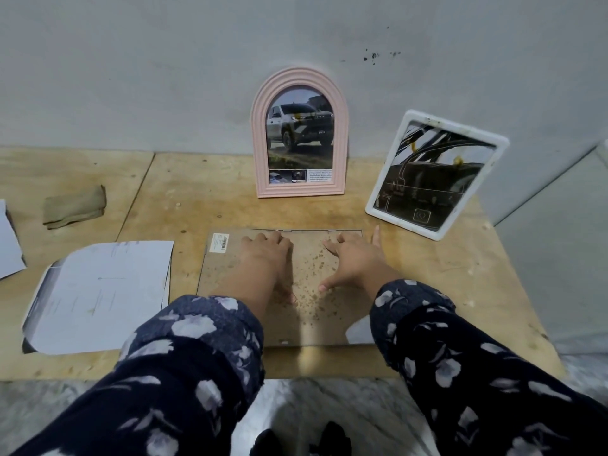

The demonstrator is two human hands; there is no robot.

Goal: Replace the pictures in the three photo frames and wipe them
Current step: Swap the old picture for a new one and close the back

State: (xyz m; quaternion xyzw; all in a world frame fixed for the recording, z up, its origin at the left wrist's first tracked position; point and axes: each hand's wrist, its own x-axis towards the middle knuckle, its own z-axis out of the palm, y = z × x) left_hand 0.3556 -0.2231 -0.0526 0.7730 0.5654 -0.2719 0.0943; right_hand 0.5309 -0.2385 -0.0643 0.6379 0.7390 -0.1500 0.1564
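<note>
My left hand [268,255] and right hand [352,258] lie flat and apart, fingers spread, pressing the frame backing board [312,311] face-down on the table [460,284]. At twelve o'clock stands the pink arched frame [299,133]; at two, the white frame [434,172]. At nine lie loose pictures [98,297]; at ten, a folded cloth [75,207].

Dim, flat indoor light; soft shadows under both hands on the brown frame backing board [306,281]. Wide-angle bending and blur at the edges.
</note>
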